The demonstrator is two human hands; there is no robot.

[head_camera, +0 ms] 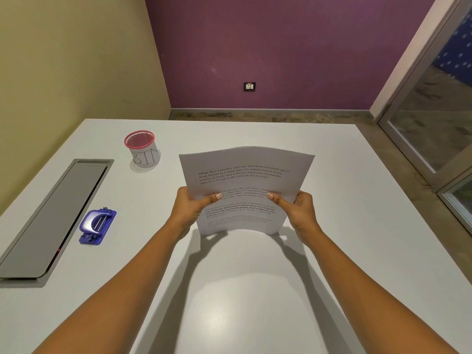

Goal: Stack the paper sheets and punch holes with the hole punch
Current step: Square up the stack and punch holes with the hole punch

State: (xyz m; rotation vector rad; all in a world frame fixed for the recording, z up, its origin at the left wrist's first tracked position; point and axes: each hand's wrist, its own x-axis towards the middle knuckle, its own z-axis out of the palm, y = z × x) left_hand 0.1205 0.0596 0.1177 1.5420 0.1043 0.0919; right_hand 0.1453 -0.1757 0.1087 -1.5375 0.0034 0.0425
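Observation:
A stack of white printed paper sheets (245,175) stands upright on its bottom edge on the white table (255,290), bowed outward in the middle. My left hand (190,208) grips its left edge and my right hand (297,209) grips its right edge, thumbs on the printed face. A blue hole punch (97,225) lies on the table well to the left of the sheets, untouched.
A pink mesh cup (142,147) with a paper label reading BIN stands at the back left. A grey cable-tray lid (55,213) is set into the table along the left side. A glass door (434,129) is at the right.

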